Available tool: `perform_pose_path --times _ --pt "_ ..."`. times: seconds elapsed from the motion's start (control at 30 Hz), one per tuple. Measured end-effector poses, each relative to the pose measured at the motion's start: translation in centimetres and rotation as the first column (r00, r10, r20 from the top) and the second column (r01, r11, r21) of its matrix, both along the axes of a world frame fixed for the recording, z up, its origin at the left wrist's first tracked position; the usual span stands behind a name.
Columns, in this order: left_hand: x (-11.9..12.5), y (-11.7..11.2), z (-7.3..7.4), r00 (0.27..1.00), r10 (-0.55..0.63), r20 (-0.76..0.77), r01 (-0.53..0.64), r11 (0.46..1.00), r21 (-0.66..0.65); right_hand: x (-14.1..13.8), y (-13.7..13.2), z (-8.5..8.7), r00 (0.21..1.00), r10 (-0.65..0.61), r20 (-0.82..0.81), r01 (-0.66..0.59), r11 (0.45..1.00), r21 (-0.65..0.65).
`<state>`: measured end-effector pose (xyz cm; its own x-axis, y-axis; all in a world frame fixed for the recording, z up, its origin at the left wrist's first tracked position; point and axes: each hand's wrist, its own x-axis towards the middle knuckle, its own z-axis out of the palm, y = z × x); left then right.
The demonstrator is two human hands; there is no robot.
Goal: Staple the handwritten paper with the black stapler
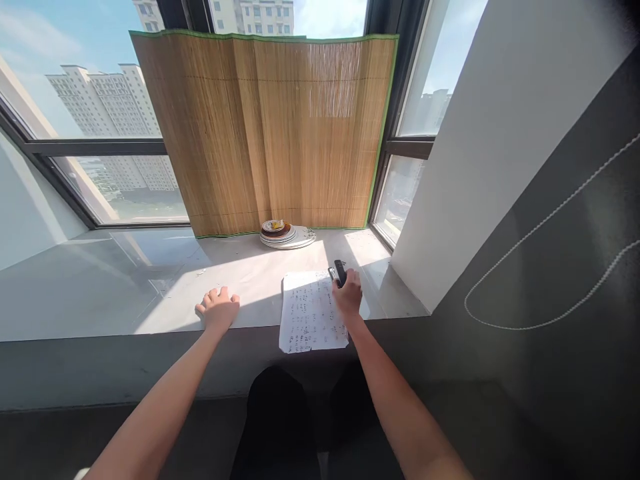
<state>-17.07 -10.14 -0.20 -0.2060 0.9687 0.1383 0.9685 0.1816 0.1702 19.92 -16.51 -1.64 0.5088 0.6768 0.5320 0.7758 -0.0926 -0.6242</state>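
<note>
My right hand is closed around a small black stapler at the upper right corner of a printed sheet of paper. The sheet lies on the grey window sill, its lower edge hanging slightly over the sill's front. My left hand rests palm down on the sill to the left of the sheet, fingers apart, holding nothing.
A stack of plates sits at the back of the sill, against a bamboo mat leaning on the window. A white wall rises on the right, with a bead cord hanging there. My dark-clothed legs are below.
</note>
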Motion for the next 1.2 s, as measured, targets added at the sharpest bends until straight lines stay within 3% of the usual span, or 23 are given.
perform_pose_path --times 0.13,0.2,0.27,0.63,0.73,0.9,1.0,1.2 --pt "0.0 -0.2 0.1 1.000 -0.010 0.017 0.009 1.000 0.030 -7.3 0.1 0.3 0.973 0.231 -0.016 -0.230 0.960 -0.159" --pt "-0.1 -0.1 -0.1 1.000 -0.008 0.023 0.008 1.000 0.029 -9.2 0.5 0.3 0.964 0.267 -0.016 -0.264 0.940 -0.219" --pt "-0.2 0.1 -0.3 1.000 -0.003 0.019 0.003 1.000 0.025 -9.3 0.7 0.1 0.963 0.269 -0.017 -0.265 0.935 -0.238" --pt "-0.3 0.5 -0.7 1.000 -0.011 -0.007 0.011 0.999 0.034 0.5 -1.4 -1.7 0.984 0.174 -0.045 -0.179 0.968 -0.174" --pt "-0.4 0.7 -1.0 1.000 -0.006 0.001 0.006 0.999 0.034 2.7 -0.5 -1.0 0.980 0.157 -0.125 -0.170 0.979 -0.108" --pt "-0.5 0.7 -1.0 1.000 -0.017 -0.010 0.018 0.999 0.047 7.2 3.3 1.3 0.991 -0.036 -0.129 0.027 0.997 -0.072" --pt "-0.4 0.6 -0.9 1.000 -0.008 -0.011 0.009 0.999 0.045 8.1 5.1 1.4 0.999 -0.002 -0.043 -0.002 0.994 -0.112" --pt "-0.3 0.6 -1.1 0.999 -0.005 -0.033 0.007 0.998 0.066 6.8 5.8 -0.6 0.983 0.109 0.145 -0.069 0.964 -0.255"
